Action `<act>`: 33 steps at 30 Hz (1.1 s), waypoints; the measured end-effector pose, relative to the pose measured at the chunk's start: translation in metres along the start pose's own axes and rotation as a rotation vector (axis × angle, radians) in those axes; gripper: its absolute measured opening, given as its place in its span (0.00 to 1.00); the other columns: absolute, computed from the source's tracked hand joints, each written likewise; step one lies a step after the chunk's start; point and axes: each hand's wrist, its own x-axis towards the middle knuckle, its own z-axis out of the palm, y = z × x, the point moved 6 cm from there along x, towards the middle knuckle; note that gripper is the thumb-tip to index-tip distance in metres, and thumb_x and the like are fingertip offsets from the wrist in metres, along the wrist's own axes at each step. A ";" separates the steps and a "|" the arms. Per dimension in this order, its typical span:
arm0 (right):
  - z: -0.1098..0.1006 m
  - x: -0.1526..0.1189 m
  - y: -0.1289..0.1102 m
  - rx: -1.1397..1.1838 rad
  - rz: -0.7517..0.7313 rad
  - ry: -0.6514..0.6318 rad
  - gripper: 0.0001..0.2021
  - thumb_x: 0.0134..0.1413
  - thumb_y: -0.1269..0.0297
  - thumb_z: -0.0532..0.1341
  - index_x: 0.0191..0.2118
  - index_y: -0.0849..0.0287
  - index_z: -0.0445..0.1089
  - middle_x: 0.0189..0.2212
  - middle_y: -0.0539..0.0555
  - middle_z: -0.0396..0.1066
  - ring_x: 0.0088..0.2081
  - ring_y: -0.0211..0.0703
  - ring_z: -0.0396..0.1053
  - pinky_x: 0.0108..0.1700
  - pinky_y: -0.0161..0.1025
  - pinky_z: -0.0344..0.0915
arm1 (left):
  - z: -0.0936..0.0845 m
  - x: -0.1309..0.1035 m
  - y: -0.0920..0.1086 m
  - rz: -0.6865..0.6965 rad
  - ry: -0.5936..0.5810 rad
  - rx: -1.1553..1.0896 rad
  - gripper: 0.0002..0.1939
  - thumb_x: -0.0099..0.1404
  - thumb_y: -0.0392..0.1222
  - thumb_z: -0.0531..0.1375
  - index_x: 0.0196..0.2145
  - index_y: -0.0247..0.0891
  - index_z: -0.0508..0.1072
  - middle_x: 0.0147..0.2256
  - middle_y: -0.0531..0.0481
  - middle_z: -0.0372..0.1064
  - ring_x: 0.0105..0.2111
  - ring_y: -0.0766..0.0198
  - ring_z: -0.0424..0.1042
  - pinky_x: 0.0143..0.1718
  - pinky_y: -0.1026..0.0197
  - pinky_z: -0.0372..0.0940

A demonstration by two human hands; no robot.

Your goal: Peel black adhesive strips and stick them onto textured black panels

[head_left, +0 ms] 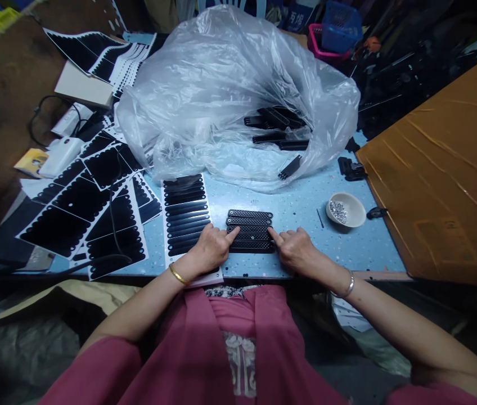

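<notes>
Both my hands at the strips, index fingers out. Left hand (210, 249): index fingertip on the left end of the black textured strips (250, 232), other fingers curled in. Right hand (296, 251): same pose mirrored, index fingertip at the right end. Neither hand is clamped around the strips; can't tell if the curled fingers have anything tucked inside. Strips lie flat on the speckled blue tabletop (301, 202), near its front edge, side by side in a close block, long way left to right, small pale dots showing on some.

Just left of the block, partly under my left hand and wrist: a white sheet (165, 225) with rows of black strip-shaped pieces. Further left, a messy overlapping pile of scalloped black-and-white sheets (114, 230), dark cable across it. Behind the block, a big clear plastic bag (221, 73), mouth open, more black strips (283, 118) in it. Right side: white bowl (357, 211) with small silver metal parts (337, 212), thin black rod (320, 217) lying just left of it, brown taped panel (449, 169) at the far right. Gold bangle (178, 274) on my left wrist, silver bangle (350, 284) on my right.
</notes>
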 end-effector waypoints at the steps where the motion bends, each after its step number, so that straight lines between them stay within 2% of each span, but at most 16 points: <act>1: 0.002 -0.002 0.002 0.008 0.008 0.006 0.27 0.55 0.77 0.52 0.63 0.70 0.60 0.33 0.65 0.74 0.31 0.47 0.67 0.32 0.42 0.51 | 0.000 0.000 0.000 0.000 0.002 0.000 0.30 0.57 0.27 0.51 0.58 0.28 0.67 0.27 0.42 0.72 0.26 0.56 0.70 0.32 0.53 0.60; 7: 0.009 0.000 0.012 0.113 -0.007 0.005 0.28 0.53 0.77 0.54 0.61 0.71 0.62 0.33 0.63 0.76 0.31 0.45 0.69 0.32 0.40 0.51 | 0.004 -0.001 -0.001 0.001 0.009 -0.017 0.30 0.57 0.26 0.50 0.58 0.28 0.67 0.27 0.42 0.72 0.25 0.57 0.70 0.32 0.54 0.60; 12: 0.013 0.004 0.023 0.228 -0.009 0.089 0.25 0.54 0.77 0.53 0.59 0.64 0.66 0.32 0.59 0.77 0.30 0.42 0.70 0.32 0.36 0.55 | 0.001 0.000 0.000 0.005 -0.004 0.010 0.30 0.57 0.25 0.51 0.58 0.28 0.67 0.26 0.44 0.72 0.25 0.57 0.69 0.31 0.55 0.59; 18: 0.017 0.000 0.020 0.242 -0.042 0.190 0.26 0.51 0.77 0.52 0.58 0.67 0.67 0.28 0.59 0.76 0.25 0.41 0.69 0.29 0.36 0.57 | -0.010 -0.011 -0.004 0.004 -0.006 0.035 0.30 0.58 0.26 0.51 0.59 0.31 0.66 0.26 0.45 0.70 0.26 0.58 0.69 0.33 0.54 0.58; 24: 0.021 -0.001 0.017 0.273 -0.054 0.274 0.24 0.55 0.76 0.51 0.57 0.69 0.67 0.26 0.60 0.76 0.25 0.42 0.68 0.29 0.37 0.59 | -0.003 -0.025 -0.017 -0.011 0.036 0.019 0.31 0.57 0.26 0.52 0.59 0.33 0.66 0.25 0.47 0.69 0.25 0.60 0.67 0.32 0.56 0.57; 30: 0.019 0.000 0.019 0.305 -0.053 0.259 0.22 0.57 0.74 0.52 0.56 0.70 0.68 0.26 0.60 0.76 0.26 0.42 0.70 0.30 0.36 0.61 | 0.007 -0.021 -0.015 0.021 0.011 0.053 0.32 0.55 0.26 0.52 0.59 0.30 0.64 0.24 0.47 0.71 0.24 0.60 0.68 0.31 0.58 0.60; 33: 0.018 0.003 0.021 0.410 0.004 0.231 0.21 0.60 0.71 0.51 0.56 0.68 0.69 0.30 0.61 0.78 0.29 0.44 0.74 0.32 0.37 0.66 | 0.006 -0.018 -0.017 0.029 -0.011 0.037 0.33 0.55 0.26 0.52 0.60 0.29 0.63 0.25 0.47 0.73 0.23 0.60 0.69 0.30 0.58 0.61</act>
